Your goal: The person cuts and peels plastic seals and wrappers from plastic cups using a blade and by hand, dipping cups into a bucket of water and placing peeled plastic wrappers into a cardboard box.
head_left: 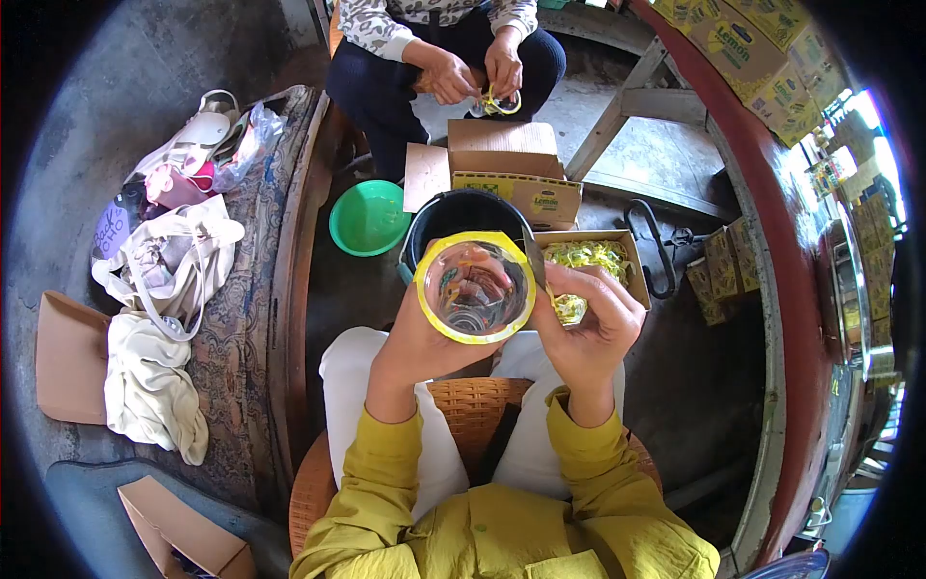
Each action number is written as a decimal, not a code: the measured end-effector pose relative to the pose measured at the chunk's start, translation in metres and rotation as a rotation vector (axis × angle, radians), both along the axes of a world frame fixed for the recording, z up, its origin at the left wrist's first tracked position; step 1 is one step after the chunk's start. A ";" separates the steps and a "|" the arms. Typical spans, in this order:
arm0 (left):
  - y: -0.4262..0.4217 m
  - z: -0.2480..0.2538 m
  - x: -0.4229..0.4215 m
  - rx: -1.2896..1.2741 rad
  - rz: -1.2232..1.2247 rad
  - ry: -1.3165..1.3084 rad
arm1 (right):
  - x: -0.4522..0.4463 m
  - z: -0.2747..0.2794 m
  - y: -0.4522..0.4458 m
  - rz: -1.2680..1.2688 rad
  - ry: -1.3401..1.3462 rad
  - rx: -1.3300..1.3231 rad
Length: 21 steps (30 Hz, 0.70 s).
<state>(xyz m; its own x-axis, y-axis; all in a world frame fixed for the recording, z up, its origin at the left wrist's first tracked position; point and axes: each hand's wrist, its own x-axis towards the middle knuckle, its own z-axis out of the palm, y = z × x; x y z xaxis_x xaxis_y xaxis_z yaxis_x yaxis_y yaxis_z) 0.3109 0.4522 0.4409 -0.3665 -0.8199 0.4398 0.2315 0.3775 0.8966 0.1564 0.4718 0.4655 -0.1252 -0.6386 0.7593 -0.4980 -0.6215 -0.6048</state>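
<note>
My left hand (410, 338) is closed around a clear plastic cup (473, 314), its open mouth facing me and a yellow film strip lining the rim. The fingers show through the cup wall. At the cup's right edge, my right hand (593, 318) grips a small knife (534, 261), whose narrow grey blade lies against the rim. Its handle is hidden in the hand. Just beyond the cup stands a dark bucket (463, 207). Behind my right hand, a cardboard box (632, 253) holds yellow and clear plastic scraps (588, 255).
Across from me a seated person (439, 72) handles a yellow-rimmed piece. Between us are an open lemon carton (511, 188) and a green basin (369, 219). A patterned bench (246, 289) with bags stands left; a red-edged table (762, 212) runs along the right.
</note>
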 end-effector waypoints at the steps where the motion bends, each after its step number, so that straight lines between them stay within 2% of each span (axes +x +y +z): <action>1: 0.000 -0.002 0.000 0.028 -0.006 0.024 | 0.000 0.000 0.000 0.006 -0.001 0.006; 11: 0.001 -0.007 0.001 0.091 -0.057 0.077 | 0.003 0.003 0.004 -0.020 0.022 0.025; 18: 0.001 -0.004 0.003 -0.101 -0.079 -0.117 | 0.001 0.002 0.002 -0.038 0.001 0.020; 21: 0.001 -0.007 -0.007 -0.019 0.076 -0.008 | 0.001 0.001 0.001 -0.040 -0.051 -0.009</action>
<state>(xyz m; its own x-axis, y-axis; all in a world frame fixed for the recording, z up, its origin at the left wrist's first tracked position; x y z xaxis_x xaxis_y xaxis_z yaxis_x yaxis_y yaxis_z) 0.3037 0.4528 0.4343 -0.3067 -0.8371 0.4530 0.1945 0.4108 0.8908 0.1572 0.4724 0.4664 -0.1888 -0.6257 0.7569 -0.4915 -0.6071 -0.6244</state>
